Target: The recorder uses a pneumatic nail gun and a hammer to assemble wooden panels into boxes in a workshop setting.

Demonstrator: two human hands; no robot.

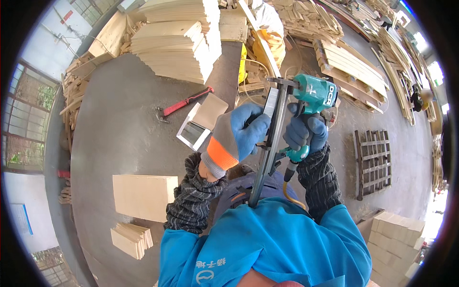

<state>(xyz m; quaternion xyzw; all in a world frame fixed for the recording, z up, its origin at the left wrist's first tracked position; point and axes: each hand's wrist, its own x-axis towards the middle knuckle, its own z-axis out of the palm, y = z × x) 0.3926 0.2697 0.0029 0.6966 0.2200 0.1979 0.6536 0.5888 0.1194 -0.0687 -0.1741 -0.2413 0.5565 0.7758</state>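
A teal pneumatic nail gun (313,93) with a long dark magazine (270,143) is held up in front of my chest. My right hand (305,134), in a blue glove, grips its handle. My left hand (237,135), in a blue, grey and orange glove, holds the side of the magazine where a strip of nails (270,103) shows. An air hose (289,189) hangs from the handle's base. Both forearms wear dark patterned sleeves over a blue jacket.
The grey worktable (119,129) carries a red-handled wrench (184,103), an open small box (201,122), a pale wooden board (143,196), a small stack of thin slats (131,239) and a big pile of boards (177,43). Wood stacks and a pallet (373,162) lie on the floor at right.
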